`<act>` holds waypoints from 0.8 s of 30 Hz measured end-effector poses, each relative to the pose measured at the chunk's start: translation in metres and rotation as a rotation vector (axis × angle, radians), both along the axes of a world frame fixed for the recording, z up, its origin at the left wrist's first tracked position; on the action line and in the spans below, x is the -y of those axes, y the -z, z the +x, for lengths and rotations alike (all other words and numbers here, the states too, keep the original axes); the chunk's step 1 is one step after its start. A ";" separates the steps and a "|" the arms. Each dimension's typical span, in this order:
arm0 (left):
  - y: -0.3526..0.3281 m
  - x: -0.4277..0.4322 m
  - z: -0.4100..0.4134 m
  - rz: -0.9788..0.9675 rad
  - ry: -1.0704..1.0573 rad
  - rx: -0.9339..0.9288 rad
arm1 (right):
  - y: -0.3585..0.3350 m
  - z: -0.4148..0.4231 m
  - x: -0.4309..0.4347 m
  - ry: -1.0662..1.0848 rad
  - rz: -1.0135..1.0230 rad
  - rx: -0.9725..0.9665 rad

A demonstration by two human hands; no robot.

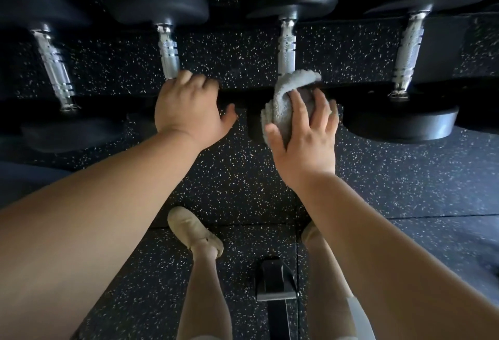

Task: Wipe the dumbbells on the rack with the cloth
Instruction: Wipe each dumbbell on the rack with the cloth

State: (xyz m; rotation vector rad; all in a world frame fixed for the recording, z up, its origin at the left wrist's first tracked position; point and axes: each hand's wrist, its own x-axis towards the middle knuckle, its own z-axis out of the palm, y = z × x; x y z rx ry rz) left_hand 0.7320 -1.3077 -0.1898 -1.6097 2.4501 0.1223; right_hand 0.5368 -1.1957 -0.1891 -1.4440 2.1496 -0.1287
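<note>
Seen from above, four dumbbells lie side by side on a black rack (237, 93), their chrome handles running away from the person. The right hand (305, 134) presses a grey cloth (286, 96) over the near end of the third dumbbell (287, 42), fingers spread and bent around the cloth, so the unwiped handle lies straight ahead of it. The left hand (189, 107), fingers bent, rests on the rack's front rail, touching the near end of the second dumbbell (168, 47).

Four dumbbells (287, 42) side by side on the rack (243, 96), cloth (286, 101) against the third from left, floor (243, 183) beneath.
</note>
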 end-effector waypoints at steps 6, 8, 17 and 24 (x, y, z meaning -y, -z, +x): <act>0.001 -0.001 0.002 -0.020 0.019 -0.009 | 0.008 -0.051 0.029 0.089 -0.116 0.206; 0.001 -0.001 0.003 -0.029 0.024 -0.018 | 0.013 -0.059 0.034 0.278 -0.067 0.293; -0.002 0.001 0.007 0.006 0.038 -0.131 | 0.001 0.036 0.022 -0.287 -0.181 -0.248; -0.016 0.016 0.035 0.006 0.084 -0.233 | -0.009 -0.029 0.019 -0.131 -0.144 -0.087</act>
